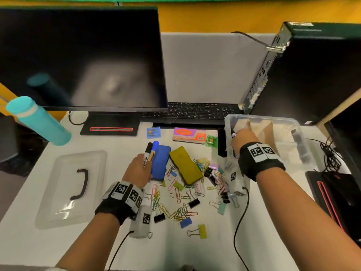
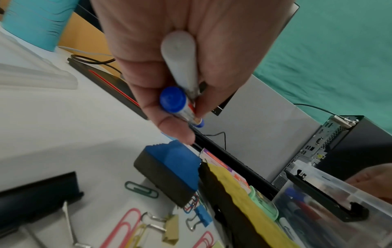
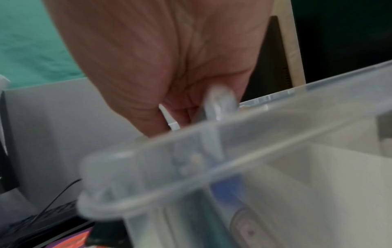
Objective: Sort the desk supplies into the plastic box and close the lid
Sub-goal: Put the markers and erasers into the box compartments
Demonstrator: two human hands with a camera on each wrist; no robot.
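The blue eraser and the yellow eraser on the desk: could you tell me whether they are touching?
Cannot tell. In the head view the blue eraser and yellow eraser nearly meet; in the left wrist view their edges overlap.

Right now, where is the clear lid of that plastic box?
In the head view the clear lid lies flat on the desk at the left, handle up, left of the left hand and in front of the teal bottle.

The lid [image 1: 71, 187] lies at lower left, clips [image 1: 187, 194] at centre below two erasers [image 1: 176, 164], the box [image 1: 293, 122] at right.
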